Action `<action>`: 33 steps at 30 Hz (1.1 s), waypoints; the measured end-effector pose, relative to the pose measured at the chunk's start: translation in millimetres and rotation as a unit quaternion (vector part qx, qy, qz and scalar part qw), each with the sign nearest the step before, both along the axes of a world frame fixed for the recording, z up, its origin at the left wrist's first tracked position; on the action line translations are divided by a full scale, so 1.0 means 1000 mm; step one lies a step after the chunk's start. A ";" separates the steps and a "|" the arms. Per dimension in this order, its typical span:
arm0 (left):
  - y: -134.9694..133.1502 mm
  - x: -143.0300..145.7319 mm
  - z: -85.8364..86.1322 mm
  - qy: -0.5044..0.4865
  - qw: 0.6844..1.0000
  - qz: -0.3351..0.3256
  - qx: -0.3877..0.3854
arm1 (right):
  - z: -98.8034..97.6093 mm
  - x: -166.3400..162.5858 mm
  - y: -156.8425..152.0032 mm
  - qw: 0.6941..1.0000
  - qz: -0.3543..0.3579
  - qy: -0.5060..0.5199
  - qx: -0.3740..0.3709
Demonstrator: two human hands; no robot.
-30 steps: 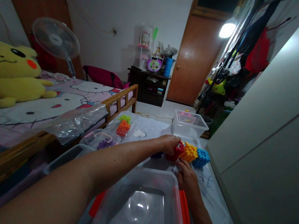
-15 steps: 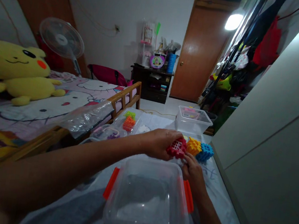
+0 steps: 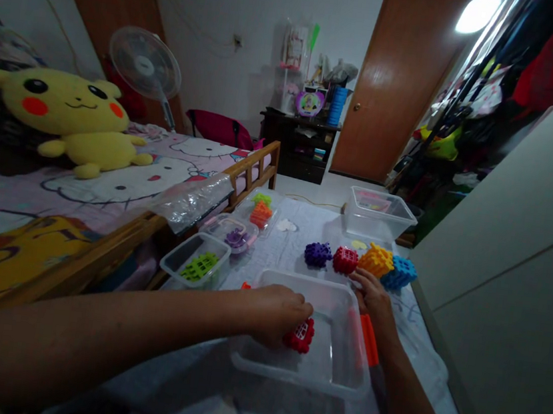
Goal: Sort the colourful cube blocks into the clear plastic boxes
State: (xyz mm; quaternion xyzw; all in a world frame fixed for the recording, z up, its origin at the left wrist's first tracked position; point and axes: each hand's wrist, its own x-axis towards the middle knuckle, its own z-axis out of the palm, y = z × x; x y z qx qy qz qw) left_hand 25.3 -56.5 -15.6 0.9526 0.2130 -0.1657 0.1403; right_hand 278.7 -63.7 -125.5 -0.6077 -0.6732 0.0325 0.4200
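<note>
The left hand (image 3: 277, 314) pinches a red lattice block (image 3: 303, 337) over a clear plastic box (image 3: 303, 381) with orange latches (image 3: 369, 340); contact with its floor cannot be told. The right hand (image 3: 376, 304) extends loosely spread fingers just beside a red block stack (image 3: 345, 260), which stands between purple (image 3: 318, 254) and yellow stacks (image 3: 377, 260).

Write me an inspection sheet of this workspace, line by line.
Surface: pale cloth.
Job's things: red block over or inside the front clear box; purple block, second red block, yellow block, blue block in a row beyond.
Clutter: three small containers of blocks at left; rear clear box.
Hands: left hand holds the red block; right hand near the row, contact unclear.
Cables: thin cord on the floor.
Surroundings: bed, plush toy, fan, door.
</note>
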 end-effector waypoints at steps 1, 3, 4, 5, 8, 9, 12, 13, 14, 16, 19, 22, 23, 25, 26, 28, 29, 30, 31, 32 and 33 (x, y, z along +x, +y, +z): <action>0.000 0.002 -0.001 0.008 1.000 0.001 0.003 | 0.000 0.000 0.000 1.000 0.002 0.000 -0.001; -0.001 0.009 -0.003 0.017 1.000 -0.001 0.004 | -0.001 0.001 0.000 1.000 0.008 -0.002 -0.005; -0.001 0.013 -0.003 0.021 1.000 -0.001 0.001 | -0.001 0.001 0.000 1.000 0.012 -0.005 -0.007; -0.002 0.017 -0.003 0.023 1.000 0.000 -0.003 | -0.002 0.002 0.000 1.000 0.014 -0.006 -0.009; -0.004 0.031 -0.008 0.012 1.000 0.009 -0.018 | -0.004 0.002 0.001 1.000 0.009 -0.005 -0.012; -0.004 0.035 -0.010 0.003 1.000 0.017 -0.024 | -0.004 0.002 0.001 1.000 0.007 -0.003 -0.014; -0.007 0.046 -0.021 -0.029 0.998 0.052 -0.035 | -0.003 0.001 0.000 1.000 0.006 0.003 -0.020; -0.008 0.048 -0.025 -0.036 0.997 0.064 -0.033 | -0.002 0.001 0.000 1.000 0.005 0.003 -0.022; -0.009 0.049 -0.027 -0.040 0.996 0.073 -0.031 | -0.001 0.001 0.000 1.000 0.003 0.002 -0.022; -0.012 0.050 -0.029 -0.039 0.995 0.086 -0.028 | 0.001 0.000 -0.001 1.000 0.000 -0.002 -0.023; -0.014 0.050 -0.021 -0.022 0.995 0.093 -0.030 | 0.003 -0.001 -0.001 1.000 0.001 -0.001 -0.023; -0.015 0.048 -0.010 0.020 0.995 0.089 -0.028 | 0.003 -0.001 -0.001 1.000 0.003 0.004 -0.022; -0.014 0.046 -0.007 0.035 0.995 0.093 -0.027 | 0.003 -0.001 -0.001 1.000 0.002 0.004 -0.020; -0.012 0.043 -0.005 0.056 0.993 0.105 -0.027 | 0.003 -0.001 -0.001 1.000 -0.002 -0.001 -0.017; -0.011 0.042 -0.006 0.055 0.992 0.110 -0.031 | 0.003 -0.001 -0.001 1.000 -0.004 -0.004 -0.016; -0.008 0.039 -0.009 0.043 0.991 0.113 -0.048 | 0.002 -0.001 -0.001 1.000 -0.005 -0.009 -0.014; -0.007 0.038 -0.011 0.034 0.991 0.115 -0.060 | 0.001 -0.002 -0.001 1.000 -0.003 -0.010 -0.014; -0.006 0.037 -0.012 0.026 0.990 0.119 -0.074 | 0.001 -0.002 -0.001 1.000 -0.002 -0.011 -0.014; -0.005 0.037 -0.013 0.021 0.988 0.126 -0.087 | 0.000 -0.002 0.000 1.000 0.001 -0.011 -0.015; -0.005 0.037 -0.013 0.018 0.986 0.135 -0.100 | -0.001 -0.002 0.001 1.000 0.004 -0.010 -0.015; -0.005 0.037 -0.013 0.013 0.983 0.142 -0.112 | -0.001 -0.002 0.001 1.000 0.007 -0.008 -0.016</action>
